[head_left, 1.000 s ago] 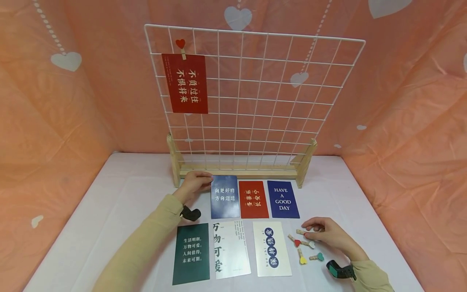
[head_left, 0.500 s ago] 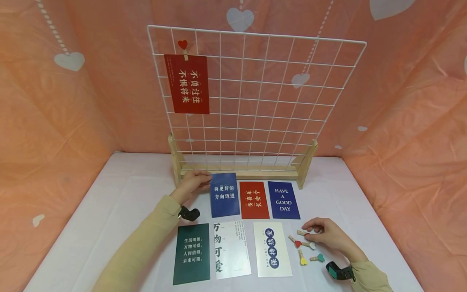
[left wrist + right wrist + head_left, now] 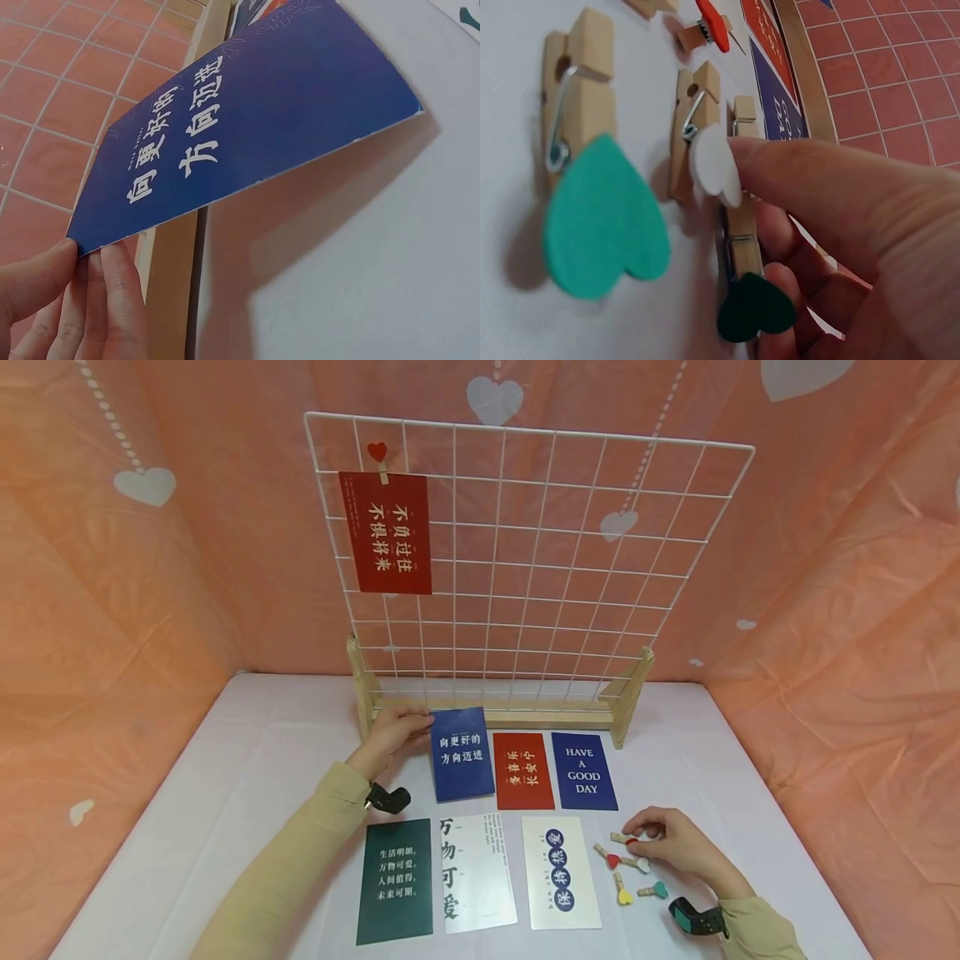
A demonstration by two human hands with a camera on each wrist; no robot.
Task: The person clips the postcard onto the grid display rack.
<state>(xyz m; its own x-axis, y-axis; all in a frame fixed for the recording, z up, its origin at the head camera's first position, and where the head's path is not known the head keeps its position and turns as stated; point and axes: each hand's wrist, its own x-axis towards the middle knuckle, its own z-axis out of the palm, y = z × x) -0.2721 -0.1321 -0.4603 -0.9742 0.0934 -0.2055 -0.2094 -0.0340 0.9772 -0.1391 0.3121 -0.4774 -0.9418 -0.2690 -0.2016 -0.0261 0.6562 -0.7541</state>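
My left hand (image 3: 393,739) pinches the far left corner of a blue card (image 3: 461,756) with white writing. Thumb and fingers meet at that corner in the left wrist view, and the card (image 3: 247,127) slants above the white table. My right hand (image 3: 678,847) is down among small heart clothespins at the right. In the right wrist view its thumb (image 3: 802,172) and curled fingers hold a clothespin with a dark green heart (image 3: 756,307), partly hidden. Close by are a white-heart clothespin (image 3: 714,161) and a teal-heart one (image 3: 607,217).
Behind stands a white wire grid (image 3: 525,539) on a wooden base (image 3: 525,718). A red card (image 3: 390,535) hangs there from a red-heart clothespin (image 3: 383,468). Other cards lie on the table (image 3: 285,718), including a red one (image 3: 523,770) and a green one (image 3: 395,881).
The blue card's far edge has risen from the table and shifted slightly away, towards the grid, with my left hand pinching it. My right hand has stayed nearly still.
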